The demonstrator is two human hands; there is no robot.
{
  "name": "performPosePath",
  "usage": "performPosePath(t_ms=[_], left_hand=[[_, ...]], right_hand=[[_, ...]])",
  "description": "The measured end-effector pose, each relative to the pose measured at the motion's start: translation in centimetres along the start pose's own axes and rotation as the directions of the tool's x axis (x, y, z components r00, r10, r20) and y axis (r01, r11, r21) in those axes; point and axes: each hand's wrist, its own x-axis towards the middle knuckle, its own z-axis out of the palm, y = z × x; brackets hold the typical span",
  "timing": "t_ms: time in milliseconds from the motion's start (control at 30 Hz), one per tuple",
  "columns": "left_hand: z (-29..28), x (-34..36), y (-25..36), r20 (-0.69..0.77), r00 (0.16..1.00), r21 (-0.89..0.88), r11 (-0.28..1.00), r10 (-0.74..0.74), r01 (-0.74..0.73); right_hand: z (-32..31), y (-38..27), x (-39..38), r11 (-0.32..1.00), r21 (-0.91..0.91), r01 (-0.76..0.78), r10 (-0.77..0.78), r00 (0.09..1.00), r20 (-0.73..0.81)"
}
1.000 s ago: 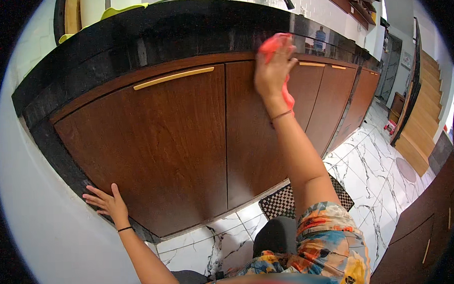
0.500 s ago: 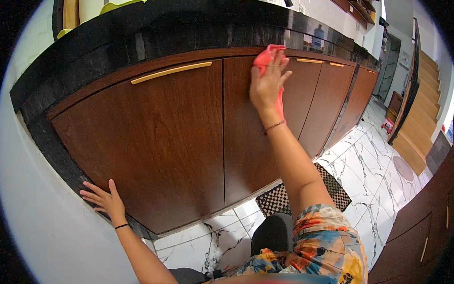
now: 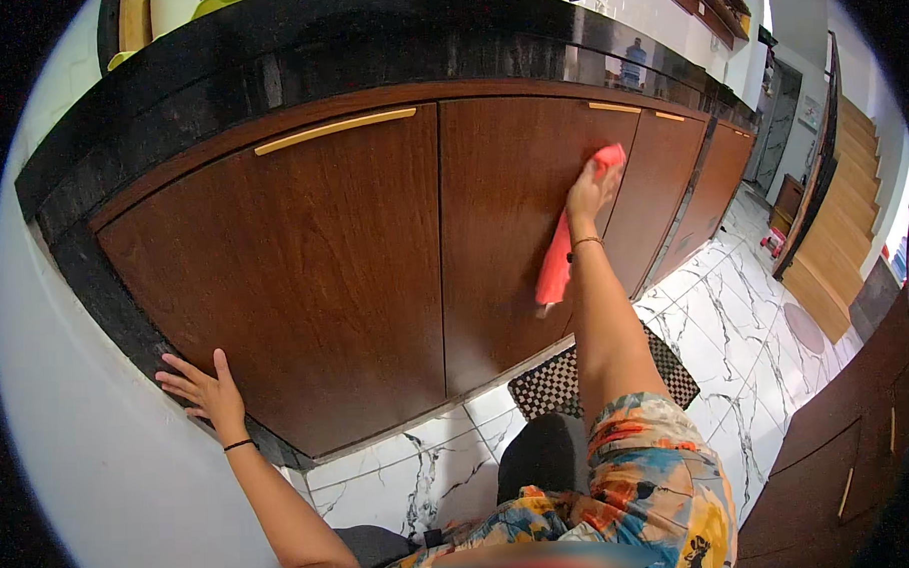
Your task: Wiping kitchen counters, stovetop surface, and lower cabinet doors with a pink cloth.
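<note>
Pink cleaning cloth (image 3: 563, 242) is pressed against the middle brown cabinet door (image 3: 517, 212) near its right edge, its tail hanging down. Right hand (image 3: 591, 187) grips the cloth's upper end, fingers closed on it. Left hand (image 3: 206, 388) lies flat, fingers spread, at the lower left corner of the left cabinet door (image 3: 304, 279).

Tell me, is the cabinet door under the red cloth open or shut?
Shut. The cabinet door lies flush with the doors beside it, only thin seams between them. The right hand presses the red cloth flat against its front.
</note>
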Motion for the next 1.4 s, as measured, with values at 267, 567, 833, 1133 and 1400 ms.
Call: performPosePath(t_ms=[267,567,833,1133,1400], left_hand=[[-4.1,-5.0,9.5,-0.342,0.823,-0.327,0.763,0.454,-0.557],[-1.3,-13.5,14.0,0.476,0.491,-0.879,0.381,0.730,0.286],[-1.8,-11.5,12.5,0.704,0.278,-0.705,0.595,0.653,0.387],[-4.3,-11.1,13.9,0.680,0.264,-0.727,0.676,0.684,0.121],[-7.4,-3.1,9.1,-0.441,0.869,-0.620,0.624,0.223,-0.475]], right_hand=[[-3.0,-6.2,-11.6,0.402,0.692,-0.600,0.320,0.800,0.508],[-6.7,-19.5,-21.4,-0.384,0.320,-0.866,-0.076,0.375,0.924],[-7.9,-13.8,-22.9,0.203,0.513,-0.834,0.165,0.545,0.822],[-10.6,-15.8,-27.2,0.388,-0.083,-0.918,-0.150,-0.152,0.977],[-9.5,-15.5,-17.2,-0.081,0.460,-0.884,0.419,0.389,0.821]])
